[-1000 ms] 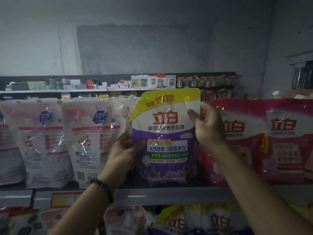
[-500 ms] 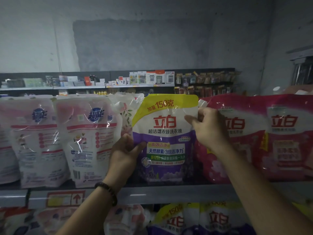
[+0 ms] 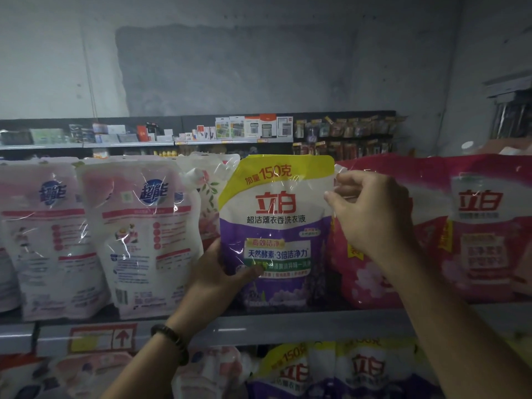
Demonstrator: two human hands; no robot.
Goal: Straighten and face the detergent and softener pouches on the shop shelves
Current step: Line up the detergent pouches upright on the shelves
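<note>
A purple, white and yellow detergent pouch (image 3: 276,220) stands upright on the upper shelf (image 3: 288,326), front facing me. My left hand (image 3: 221,275) grips its lower left edge, thumb across the front. My right hand (image 3: 368,208) pinches its upper right edge with curled fingers. Left of it stand two white-and-pink pouches (image 3: 146,234), (image 3: 43,237) showing their backs, and a floral pouch (image 3: 207,194) is tucked behind. Red-pink pouches (image 3: 475,226) fill the shelf on the right.
The shelf below holds more purple-and-yellow pouches (image 3: 331,370) and pale pouches (image 3: 95,372). A price label with a red arrow (image 3: 103,338) sits on the shelf's front rail. A far aisle shelf (image 3: 201,139) with small boxed goods runs along the grey wall.
The purple pouch has come down from being lifted and now stands on the shelf. My right hand slid from the pouch's front to its upper right edge.
</note>
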